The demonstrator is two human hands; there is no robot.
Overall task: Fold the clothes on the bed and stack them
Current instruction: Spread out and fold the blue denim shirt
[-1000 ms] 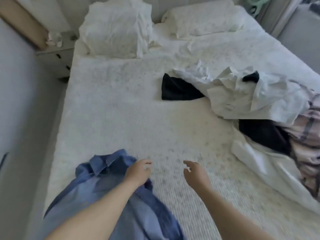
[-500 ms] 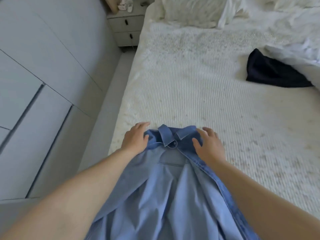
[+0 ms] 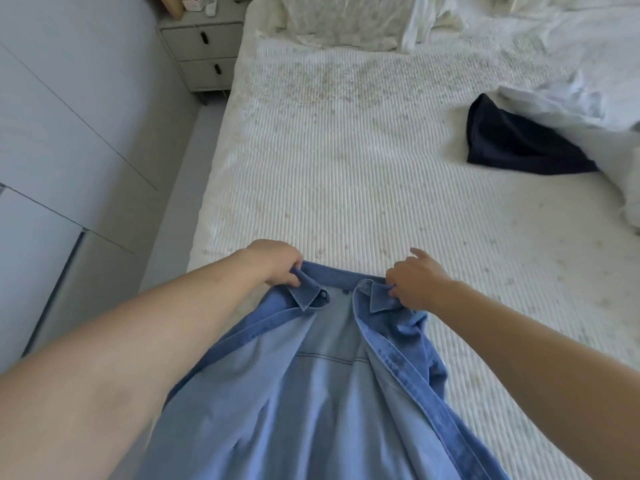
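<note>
A blue denim shirt (image 3: 322, 386) lies open on the white bed (image 3: 346, 174), collar away from me, its front flaps spread to both sides. My left hand (image 3: 277, 261) pinches the left collar tip and shoulder. My right hand (image 3: 415, 278) pinches the right collar side, with its index finger stretched out. A dark navy garment (image 3: 512, 143) lies to the far right. Crumpled white clothes (image 3: 581, 98) partly cover its far edge.
White pillows (image 3: 353, 19) rest at the head of the bed. A pale nightstand (image 3: 204, 50) with two drawers stands by the bed's left side. A white wardrobe wall (image 3: 62, 133) runs along the left, with a narrow floor strip beside the mattress.
Both hands went from reaching over the crumpled shirt to taking its collar. The collar sides have been drawn apart and the shirt front has spread open. My view swung to the left.
</note>
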